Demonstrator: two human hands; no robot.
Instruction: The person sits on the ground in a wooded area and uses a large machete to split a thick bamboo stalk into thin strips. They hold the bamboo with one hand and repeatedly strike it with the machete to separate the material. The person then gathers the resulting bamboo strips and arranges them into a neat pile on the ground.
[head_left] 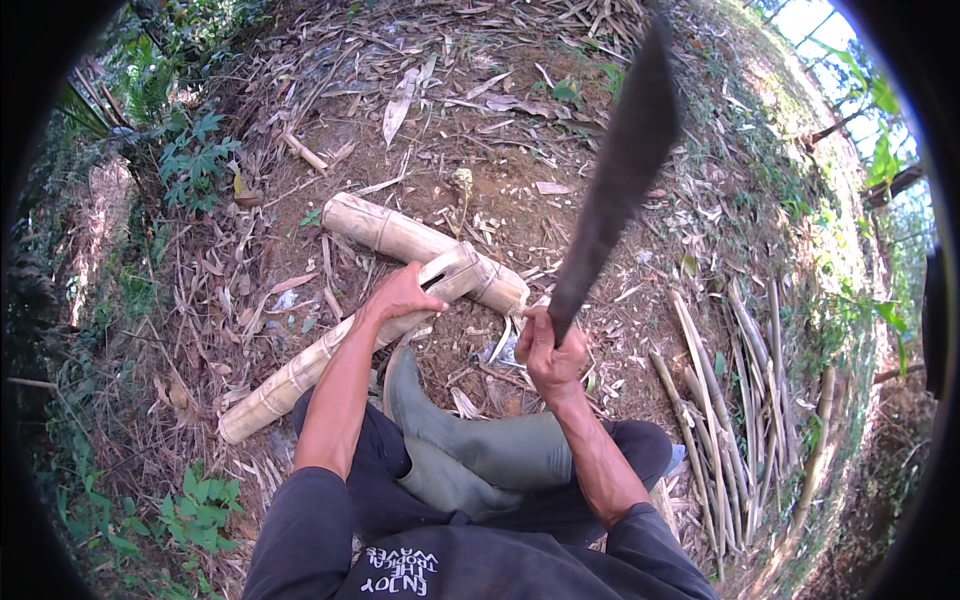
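Left hand: the left hand (400,293) was clenched around the upper end of a long pale segmented bamboo pole (300,372) that lay slanting across the bare dirt ground (500,190).
Right hand: the right hand (550,350) was clenched around the handle of a long dark machete blade (622,170), which was raised and pointing up and away.
Pole position: the held pole's upper end rested on a second, shorter pale bamboo section (415,243) lying crosswise; its lower end reached toward the person's left.
Risk to fingers: the holding hand sat right at the end of the pole nearest the blade, so a stroke landing short or glancing off the hard round surface could likely have cut the fingers.
Risk to leg: a dull green rubber boot (460,425) lay just beside the pole, beneath the blade's line; a deflected swing could probably have struck it.
Risk of rolling: round on round, the pole could have slipped off its support under a blow.
Count: two thick bamboo pieces, one machete, one boot clearly seen, and a bundle of thin split bamboo strips (730,390) too many to count, lying well apart on the person's right.
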